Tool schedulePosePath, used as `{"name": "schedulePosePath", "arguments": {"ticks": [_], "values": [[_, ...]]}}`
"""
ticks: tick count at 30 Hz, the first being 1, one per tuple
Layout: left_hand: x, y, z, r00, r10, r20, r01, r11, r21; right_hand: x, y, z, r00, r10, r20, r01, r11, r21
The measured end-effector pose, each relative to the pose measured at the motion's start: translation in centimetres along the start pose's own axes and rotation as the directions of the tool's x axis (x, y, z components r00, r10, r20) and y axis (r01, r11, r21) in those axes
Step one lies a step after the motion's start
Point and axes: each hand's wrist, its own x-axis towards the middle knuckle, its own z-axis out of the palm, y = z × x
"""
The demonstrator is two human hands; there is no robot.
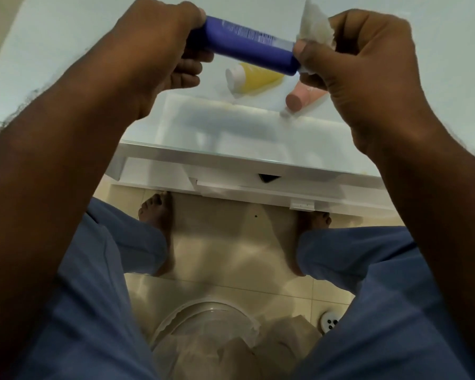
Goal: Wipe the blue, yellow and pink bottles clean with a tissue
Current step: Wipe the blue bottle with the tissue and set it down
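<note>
1. Where the view looks straight down, a clear plastic bin (203, 335) lined with a bag sits on the beige tiled floor (231, 256) between the person's blue trouser legs (93, 311), with a round white floor drain (330, 322) just to its right.
2. Bare feet stand at the foot of a white table (231, 157), whose glass top carries the bottles.
3. Above the table, the left hand (159, 48) grips one end of the blue bottle (247, 48), fingers curled round it, holding it roughly level in the air.
4. At the bottle's other end the right hand (362, 58) pinches a crumpled white tissue (316, 28) against it, thumb pressed on the blue surface and tissue bunched behind the fingers.
5. Beneath the blue bottle, the yellow bottle (255, 78) with a white cap lies on its side on the tabletop.
6. Near it to the right lies the pink bottle (302, 98), partly hidden behind the right hand; the two are apart.
</note>
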Motion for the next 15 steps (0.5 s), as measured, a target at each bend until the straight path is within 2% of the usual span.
{"name": "schedulePosePath", "arguments": {"ticks": [3,6,9,12,15], "values": [[-0.8,0.2,0.5,0.999,0.022,0.045,-0.022,1.0,0.002,0.4,0.8,-0.2,0.998,-0.006,-0.057,0.002,0.998,-0.06],[-1.3,1.0,1.1,0.986,0.041,0.164,-0.039,0.999,-0.014,0.8,1.0,-0.7,0.994,0.003,-0.112,-0.009,0.999,-0.05],[-1.7,0.9,2.3,0.974,-0.015,0.228,0.018,1.0,-0.013,0.9,1.2,-0.5,0.997,-0.019,-0.07,0.017,1.0,-0.024],[-2.1,0.7,3.2,0.963,-0.105,0.248,0.091,0.993,0.069,0.4,1.1,0.4,0.998,-0.069,0.01,0.07,0.99,-0.123],[-2.1,0.4,3.3,0.955,-0.095,0.28,0.084,0.995,0.049,0.3,1.2,0.7,0.989,-0.134,0.058,0.144,0.957,-0.252]]}}
